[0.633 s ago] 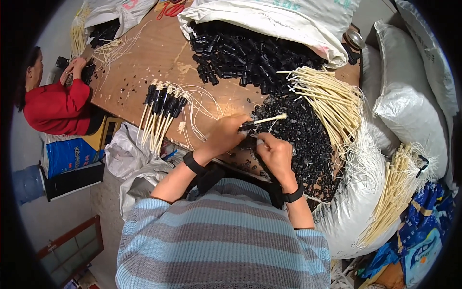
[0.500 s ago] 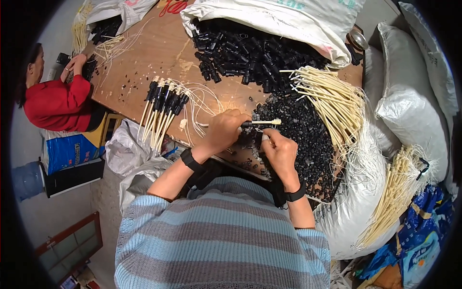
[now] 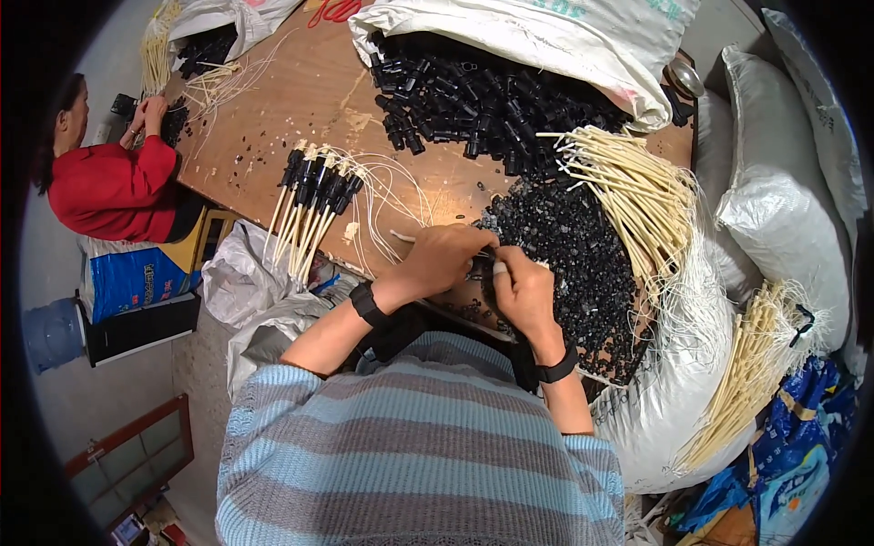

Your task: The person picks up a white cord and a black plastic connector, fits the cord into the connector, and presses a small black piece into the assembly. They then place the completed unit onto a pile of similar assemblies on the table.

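Left hand [image 3: 448,258], right hand [image 3: 526,289] curled close together beside black parts [image 3: 587,273]; what's held hidden, can't tell.

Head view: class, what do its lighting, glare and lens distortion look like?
In the head view, black rounded corners frame the fisheye image; glare brightens the brown table just beyond the left hand; a pale sack at right shines; pieces in the small-parts heap blend together.

Pale stick [image 3: 543,265] mostly hidden behind left grip [image 3: 455,255] and right grip [image 3: 525,291], white sack [image 3: 546,41] cropped at top.
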### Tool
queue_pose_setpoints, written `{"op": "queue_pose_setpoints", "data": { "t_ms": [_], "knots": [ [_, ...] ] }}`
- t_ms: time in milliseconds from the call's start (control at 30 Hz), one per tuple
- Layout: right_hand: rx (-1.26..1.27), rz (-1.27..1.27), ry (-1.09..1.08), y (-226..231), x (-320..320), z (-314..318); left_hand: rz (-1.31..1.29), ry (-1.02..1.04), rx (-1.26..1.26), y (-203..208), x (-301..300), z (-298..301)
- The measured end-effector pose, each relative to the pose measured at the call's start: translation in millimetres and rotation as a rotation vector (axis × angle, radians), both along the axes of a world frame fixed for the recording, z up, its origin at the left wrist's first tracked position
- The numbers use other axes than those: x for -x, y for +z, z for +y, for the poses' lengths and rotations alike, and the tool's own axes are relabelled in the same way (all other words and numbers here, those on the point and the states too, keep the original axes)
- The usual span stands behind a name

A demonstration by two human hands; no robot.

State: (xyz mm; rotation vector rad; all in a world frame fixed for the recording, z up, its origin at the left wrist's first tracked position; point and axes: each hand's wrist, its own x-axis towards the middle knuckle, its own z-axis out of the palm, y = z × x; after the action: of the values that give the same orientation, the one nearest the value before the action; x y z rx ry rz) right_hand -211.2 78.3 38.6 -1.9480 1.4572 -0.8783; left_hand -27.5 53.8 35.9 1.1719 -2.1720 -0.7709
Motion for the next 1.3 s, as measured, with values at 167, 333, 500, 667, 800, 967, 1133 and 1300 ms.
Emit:
{"op": "queue_pose_setpoints", "data": {
  "t_ms": [167,333,500,667,800,967,1133,1300],
  "knots": [
    [-0.061,0.072,0.204,3.2,0.3,0.6,0.267,-0.040,-0.265,5.6,-0.6,-2.7],
    [-0.031,0.101,0.183,5.6,-0.7,0.6,0.254,-0.013,0.057,7.2,-5.0,-8.2],
    [0.042,-0.278,0.162,4.2,-2.5,-3.6,0.362,-0.059,0.084,9.1,-6.9,-6.1],
    [-0.032,-0.140,0.005,-2.0,3.8,3.3,0.170,0.055,0.001,-2.0,-6.3,-23.3],
    [-0.226,-0.222,-0.149,-0.9,11.2,5.9,0.018,0.116,0.232,-36.4,-10.7,-76.2],
    [-0.350,-0.347,-0.237,3.3,16.3,7.1,0.066,0.028,0.186,-57.5,-10.0,-94.9],
    [-0.468,-0.486,-0.324,-16.6,21.5,-3.5,0.384,0.202,-0.559,-29.9,11.1,-52.8],
    [-0.511,-0.574,-0.264,-12.6,7.5,-10.7,0.551,0.253,-0.185,-9.8,52.5,-7.1]
  ]
}}
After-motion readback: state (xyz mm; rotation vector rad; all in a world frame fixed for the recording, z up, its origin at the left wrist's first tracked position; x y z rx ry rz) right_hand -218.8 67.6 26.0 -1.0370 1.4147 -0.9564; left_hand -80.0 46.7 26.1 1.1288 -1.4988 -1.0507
